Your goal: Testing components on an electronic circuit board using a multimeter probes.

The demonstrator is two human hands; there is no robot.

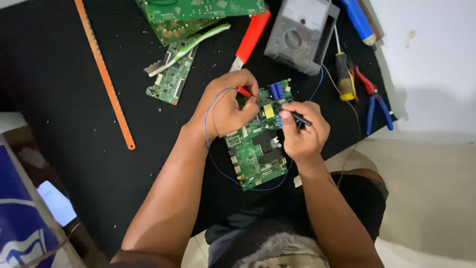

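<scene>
Underneath everything, a black mat [74, 124], speckled with pale crumbs. Centre of that mat, toward its near edge: a green circuit board [257, 149], long axis running from near-left up to far-right, blue capacitors and a yellow part at the far end. Beyond the board's far end, a grey multimeter [300, 32], dial up; left of the meter, a red-handled tool [252, 37] and a stack of more green boards [198, 12]. Further left of the circuit board, a smaller green board [171, 79] with a white-and-green brush [186, 49] lying across it, then a long orange saw blade [104, 74] slanting down the mat. Right of the circuit board, a yellow-handled screwdriver [344, 77] and blue-and-red pliers [374, 101].

Over the board's far left corner, the left hand [223, 106], fingers pinched shut around a red probe [244, 91], tip aimed right and down at the board. Over the board's far right edge, the right hand [305, 131], fingers closed on a black probe [300, 118], tip pointing left at the board beside the yellow part. Looping round the board's near end, a thin blue wire [210, 149].
</scene>
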